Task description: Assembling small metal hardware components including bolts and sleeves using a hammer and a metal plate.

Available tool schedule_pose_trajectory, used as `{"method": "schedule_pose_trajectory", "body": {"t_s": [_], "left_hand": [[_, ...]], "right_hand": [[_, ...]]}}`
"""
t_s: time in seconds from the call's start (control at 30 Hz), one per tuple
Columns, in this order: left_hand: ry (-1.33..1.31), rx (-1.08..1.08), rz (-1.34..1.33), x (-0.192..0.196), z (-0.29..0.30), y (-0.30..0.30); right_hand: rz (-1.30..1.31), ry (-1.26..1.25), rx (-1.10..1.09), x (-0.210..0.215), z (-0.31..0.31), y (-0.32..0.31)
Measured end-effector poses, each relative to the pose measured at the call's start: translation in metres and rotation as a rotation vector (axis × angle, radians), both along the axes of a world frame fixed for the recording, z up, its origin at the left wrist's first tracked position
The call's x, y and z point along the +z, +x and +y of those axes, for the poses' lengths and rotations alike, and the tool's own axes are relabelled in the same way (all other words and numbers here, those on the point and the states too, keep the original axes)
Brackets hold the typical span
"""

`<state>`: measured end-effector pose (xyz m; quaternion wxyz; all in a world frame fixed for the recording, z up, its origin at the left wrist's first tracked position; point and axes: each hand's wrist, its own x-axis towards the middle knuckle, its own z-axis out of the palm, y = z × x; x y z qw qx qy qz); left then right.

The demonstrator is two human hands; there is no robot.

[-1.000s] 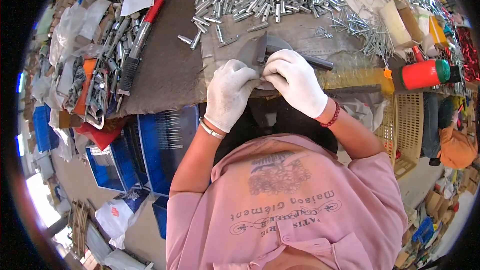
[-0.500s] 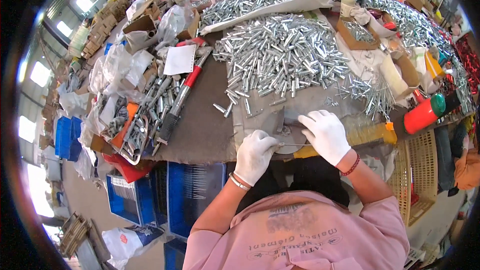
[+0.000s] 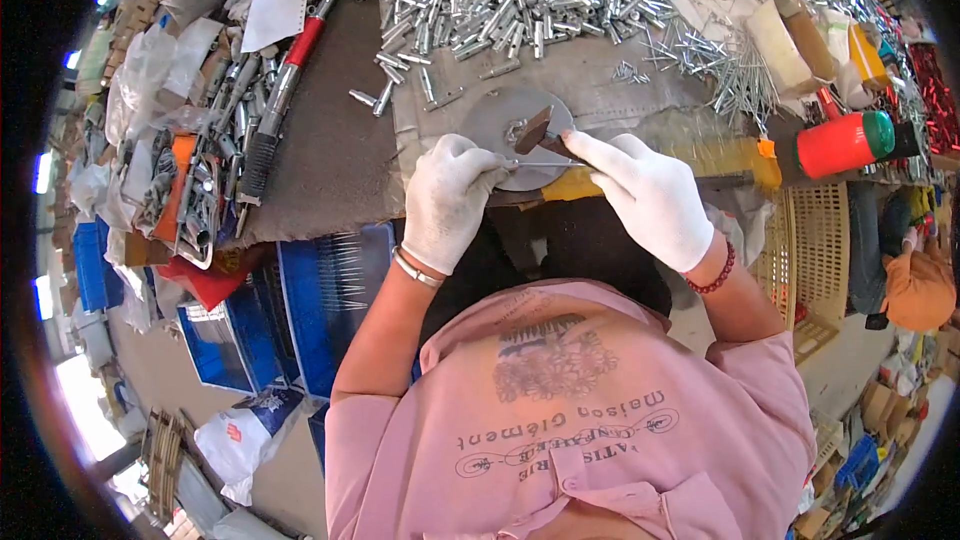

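My left hand [image 3: 447, 198], in a white glove, pinches the end of a thin metal rod [image 3: 548, 164]. The rod lies level across the near edge of a round grey metal disc [image 3: 489, 118]. My right hand [image 3: 655, 198], also gloved, closes on a small hammer [image 3: 534, 129]. The hammer's brownish head is tilted over the middle of the disc, and its handle runs back under my right fingers. The rod's far end reaches those fingers; whether they touch it I cannot tell.
Beyond the disc lies a heap of silvery metal sleeves [image 3: 520, 0], with thin pins [image 3: 735, 75] to its right. A red-and-green cylinder [image 3: 845, 145] stands at the right edge. Tools and plastic bags crowd the left; blue crates [image 3: 335, 290] sit below the table.
The view has tipped downward, so the table sits higher in the picture. The hammer head has turned and now shows plainly over the disc. My left hand still holds the rod.
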<state>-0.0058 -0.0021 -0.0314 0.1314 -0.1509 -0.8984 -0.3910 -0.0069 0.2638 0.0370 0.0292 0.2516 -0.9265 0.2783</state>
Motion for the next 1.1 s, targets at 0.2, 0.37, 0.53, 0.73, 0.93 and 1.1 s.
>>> {"method": "schedule_pose_trajectory", "body": {"t_s": [0.2, 0.37, 0.53, 0.73, 0.93, 1.1], "left_hand": [[0.006, 0.016, 0.024, 0.000, 0.006, 0.009], [0.039, 0.031, -0.005, -0.006, 0.002, 0.009], [0.057, 0.035, 0.014, 0.003, 0.006, 0.005], [0.048, 0.019, -0.018, 0.003, 0.001, 0.004], [-0.017, 0.009, 0.026, 0.002, 0.001, 0.007], [-0.010, -0.014, -0.015, 0.002, -0.001, -0.001]], "right_hand": [[0.205, 0.058, 0.065, -0.013, -0.002, 0.017], [0.209, 0.068, 0.052, -0.008, -0.005, 0.015], [0.358, -0.250, 0.011, 0.006, -0.006, 0.015], [0.221, -0.304, 0.013, -0.002, -0.007, 0.011], [0.167, 0.043, 0.077, -0.021, -0.005, 0.016], [0.084, -0.041, 0.023, -0.011, -0.004, 0.006]]}}
